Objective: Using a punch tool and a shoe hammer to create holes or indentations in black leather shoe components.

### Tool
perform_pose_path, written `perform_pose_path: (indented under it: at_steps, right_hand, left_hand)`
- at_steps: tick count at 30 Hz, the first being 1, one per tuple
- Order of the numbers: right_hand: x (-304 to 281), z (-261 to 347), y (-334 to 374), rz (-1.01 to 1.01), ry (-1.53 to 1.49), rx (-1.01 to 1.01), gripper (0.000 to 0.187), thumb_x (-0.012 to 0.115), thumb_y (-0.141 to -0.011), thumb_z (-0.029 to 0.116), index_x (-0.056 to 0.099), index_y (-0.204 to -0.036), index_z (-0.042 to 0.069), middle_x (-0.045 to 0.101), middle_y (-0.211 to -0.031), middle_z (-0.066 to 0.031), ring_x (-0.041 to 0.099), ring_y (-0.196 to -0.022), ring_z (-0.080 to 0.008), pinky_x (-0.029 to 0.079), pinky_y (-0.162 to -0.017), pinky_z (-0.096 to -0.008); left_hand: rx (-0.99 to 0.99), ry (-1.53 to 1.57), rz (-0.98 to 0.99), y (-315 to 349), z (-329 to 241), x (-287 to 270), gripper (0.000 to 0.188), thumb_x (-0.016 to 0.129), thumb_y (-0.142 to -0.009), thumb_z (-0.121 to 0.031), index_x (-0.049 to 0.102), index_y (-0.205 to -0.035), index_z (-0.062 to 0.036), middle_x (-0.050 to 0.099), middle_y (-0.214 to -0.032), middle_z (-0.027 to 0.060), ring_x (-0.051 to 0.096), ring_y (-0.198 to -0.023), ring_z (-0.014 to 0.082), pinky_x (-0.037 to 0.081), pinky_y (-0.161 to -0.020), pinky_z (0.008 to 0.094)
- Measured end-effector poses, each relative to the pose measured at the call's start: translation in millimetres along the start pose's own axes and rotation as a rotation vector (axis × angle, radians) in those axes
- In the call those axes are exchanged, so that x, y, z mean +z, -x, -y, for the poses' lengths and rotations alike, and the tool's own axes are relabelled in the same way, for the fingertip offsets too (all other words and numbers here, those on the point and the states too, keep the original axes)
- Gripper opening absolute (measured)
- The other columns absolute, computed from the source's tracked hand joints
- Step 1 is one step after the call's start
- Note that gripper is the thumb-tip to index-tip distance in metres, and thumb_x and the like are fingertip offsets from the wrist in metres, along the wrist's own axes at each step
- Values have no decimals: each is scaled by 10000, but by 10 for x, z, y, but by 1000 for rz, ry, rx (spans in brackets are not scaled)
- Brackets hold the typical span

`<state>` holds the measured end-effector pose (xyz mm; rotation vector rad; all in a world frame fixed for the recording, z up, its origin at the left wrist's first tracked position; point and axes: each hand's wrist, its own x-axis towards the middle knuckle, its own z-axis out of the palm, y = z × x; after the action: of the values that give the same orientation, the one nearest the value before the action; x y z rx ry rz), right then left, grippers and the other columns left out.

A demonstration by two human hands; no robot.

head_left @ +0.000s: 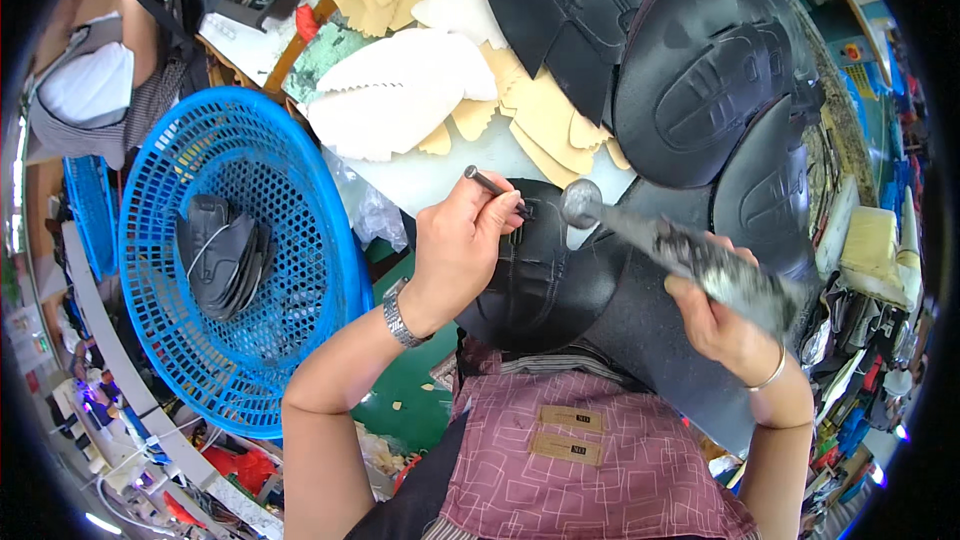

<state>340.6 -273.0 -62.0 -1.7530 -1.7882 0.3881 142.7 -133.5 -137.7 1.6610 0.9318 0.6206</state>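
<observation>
My left hand, with a metal watch on its wrist, grips a thin dark metal punch. The punch slants over a black leather piece with stitched or pressed lines, and its lower end is partly hidden by my fingers. In my right hand is a hammer, its thick handle wrapped in something grey and worn. The round hammer head is held to the right of the punch, apart from it. Part of the handle is blurred.
More black leather pieces pile up at the far right. White cut pieces and tan cut pieces lie at the back. At left stands a blue plastic basket with stacked black pieces. Another person is at the far left.
</observation>
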Motion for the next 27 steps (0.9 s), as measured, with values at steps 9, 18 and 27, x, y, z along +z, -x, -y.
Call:
perform_pose_path:
  at_steps: [9,18,27]
  right_hand:
    - [-73,40,-4,77,130,-43,139,689,-711,103,628,-825,50,609,-780,-94,597,-657,-215,437,-567,-275]
    - [174,-32,-41,86,182,-34,321,694,-616,86,532,-890,48,548,-761,-88,558,-560,-246,463,-510,-344]
    - [518,-5,-23,301,286,51,286,698,-583,117,497,-782,75,481,-806,-77,564,-588,-246,469,-544,-344]
  left_hand:
    - [186,-225,4,29,26,21,72,592,-838,-64,547,-874,-21,607,-649,102,627,-567,193,486,-506,287]
    - [-25,-32,-12,-21,-38,1,85,501,-896,-59,471,-934,12,640,-752,136,632,-585,188,514,-530,274]
    - [393,-587,-61,-800,-147,-996,144,712,-657,-142,612,-689,-43,447,-1298,193,328,-1246,391,269,-1028,426]
